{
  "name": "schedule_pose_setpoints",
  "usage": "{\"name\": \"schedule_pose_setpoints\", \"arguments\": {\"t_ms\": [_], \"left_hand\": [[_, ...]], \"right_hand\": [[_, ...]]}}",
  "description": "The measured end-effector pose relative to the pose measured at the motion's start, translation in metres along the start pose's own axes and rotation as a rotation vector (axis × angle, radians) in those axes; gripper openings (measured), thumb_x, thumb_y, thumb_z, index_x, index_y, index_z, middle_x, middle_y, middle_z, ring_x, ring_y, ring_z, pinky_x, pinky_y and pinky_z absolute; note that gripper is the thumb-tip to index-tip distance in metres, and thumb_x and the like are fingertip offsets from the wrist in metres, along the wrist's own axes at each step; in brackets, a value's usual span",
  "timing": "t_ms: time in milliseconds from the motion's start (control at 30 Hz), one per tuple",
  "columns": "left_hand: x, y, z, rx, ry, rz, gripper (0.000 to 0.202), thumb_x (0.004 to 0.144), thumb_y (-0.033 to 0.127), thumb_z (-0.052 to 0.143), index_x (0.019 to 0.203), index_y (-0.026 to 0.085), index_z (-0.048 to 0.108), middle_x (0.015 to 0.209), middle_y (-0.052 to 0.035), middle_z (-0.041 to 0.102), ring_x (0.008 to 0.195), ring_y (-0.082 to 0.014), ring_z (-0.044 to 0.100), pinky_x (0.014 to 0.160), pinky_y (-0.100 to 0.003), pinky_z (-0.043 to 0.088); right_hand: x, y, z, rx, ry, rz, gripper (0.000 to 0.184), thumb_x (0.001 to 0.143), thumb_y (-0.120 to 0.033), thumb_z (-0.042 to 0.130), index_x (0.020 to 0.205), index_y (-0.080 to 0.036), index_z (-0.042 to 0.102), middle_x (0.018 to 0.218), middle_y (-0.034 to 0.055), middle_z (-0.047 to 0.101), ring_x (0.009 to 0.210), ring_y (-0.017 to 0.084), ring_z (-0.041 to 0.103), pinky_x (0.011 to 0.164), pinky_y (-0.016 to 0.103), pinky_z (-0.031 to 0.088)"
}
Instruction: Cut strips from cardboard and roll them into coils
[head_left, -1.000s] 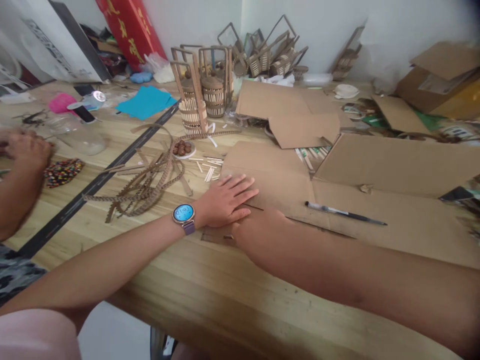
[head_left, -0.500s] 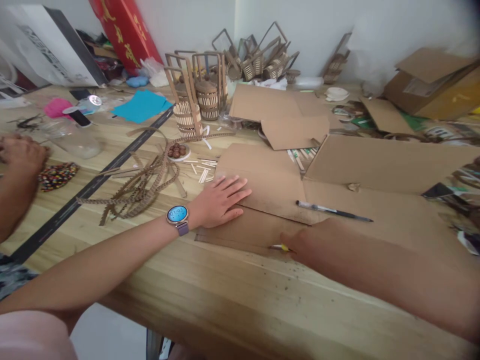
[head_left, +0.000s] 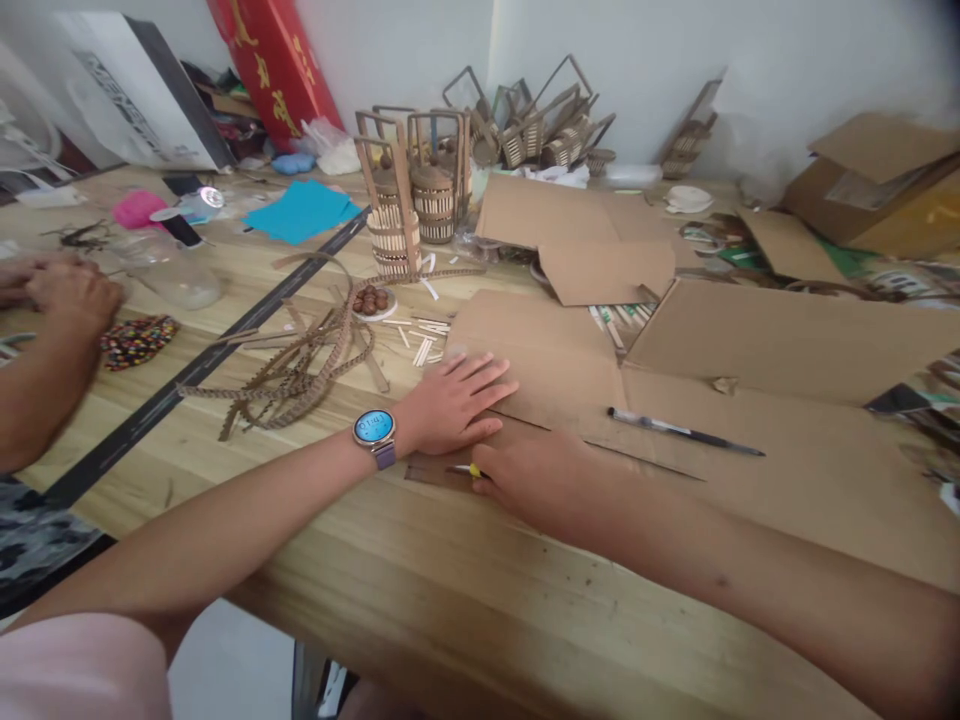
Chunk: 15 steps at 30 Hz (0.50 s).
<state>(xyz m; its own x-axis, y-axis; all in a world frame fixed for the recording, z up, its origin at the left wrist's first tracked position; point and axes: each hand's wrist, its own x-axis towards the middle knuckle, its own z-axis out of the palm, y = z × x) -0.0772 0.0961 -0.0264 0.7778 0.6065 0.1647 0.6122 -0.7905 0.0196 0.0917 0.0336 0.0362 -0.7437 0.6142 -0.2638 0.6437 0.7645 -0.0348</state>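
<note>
My left hand (head_left: 457, 402) lies flat with fingers spread on a large brown cardboard sheet (head_left: 757, 470) on the wooden table (head_left: 420, 560); a blue-faced watch (head_left: 373, 428) sits on that wrist. My right hand (head_left: 547, 475) is closed round a small yellow-tipped cutting tool (head_left: 466, 469), whose tip rests at the cardboard's near left edge, just below my left hand. A cut line runs across the cardboard to the right of my hands.
A black pen (head_left: 686, 431) lies on the cardboard. Cut cardboard strips (head_left: 300, 365), small sticks, a dish of brown beads (head_left: 373, 300), a long black ruler (head_left: 210, 365) and woven models (head_left: 412, 195) lie around. Another person's hands (head_left: 60, 290) work at the far left.
My right hand with the tool has moved back left along the cardboard's near edge, from the middle to just beside my left hand. My left hand has stayed pressed flat.
</note>
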Motion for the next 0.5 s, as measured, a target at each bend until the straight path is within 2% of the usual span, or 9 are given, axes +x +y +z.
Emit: {"name": "schedule_pose_setpoints", "arguments": {"t_ms": [133, 300, 500], "left_hand": [[-0.0001, -0.0001, 0.0000, -0.005, 0.002, 0.003, 0.054, 0.100, 0.049, 0.033, 0.144, 0.018, 0.040, 0.155, -0.0113, 0.033, 0.144, -0.0286, 0.025, 0.115, -0.048, 0.021], [0.0001, 0.0002, -0.0013, -0.002, -0.013, 0.006, 0.055, 0.100, 0.049, 0.033, 0.145, 0.017, 0.039, 0.155, -0.0119, 0.032, 0.144, -0.0299, 0.025, 0.115, -0.049, 0.020], [-0.0003, -0.0002, 0.0000, -0.005, 0.000, 0.007, 0.056, 0.100, 0.049, 0.033, 0.144, 0.017, 0.040, 0.155, -0.0125, 0.032, 0.144, -0.0296, 0.025, 0.114, -0.050, 0.021]], "right_hand": [[-0.0025, 0.0026, -0.0034, -0.015, -0.025, 0.009, 0.017, 0.094, -0.027, 0.053, 0.095, -0.017, 0.066, 0.096, 0.0115, 0.074, 0.078, 0.024, 0.071, 0.051, 0.025, 0.047], [-0.0057, 0.0025, -0.0044, -0.033, -0.043, 0.016, 0.018, 0.095, -0.024, 0.049, 0.095, -0.017, 0.066, 0.085, 0.0083, 0.074, 0.071, 0.024, 0.071, 0.049, 0.027, 0.048], [0.0025, -0.0017, -0.0002, -0.079, -0.087, 0.012, 0.009, 0.089, -0.022, 0.059, 0.093, -0.018, 0.066, 0.086, 0.0084, 0.073, 0.071, 0.023, 0.071, 0.051, 0.029, 0.050]]}}
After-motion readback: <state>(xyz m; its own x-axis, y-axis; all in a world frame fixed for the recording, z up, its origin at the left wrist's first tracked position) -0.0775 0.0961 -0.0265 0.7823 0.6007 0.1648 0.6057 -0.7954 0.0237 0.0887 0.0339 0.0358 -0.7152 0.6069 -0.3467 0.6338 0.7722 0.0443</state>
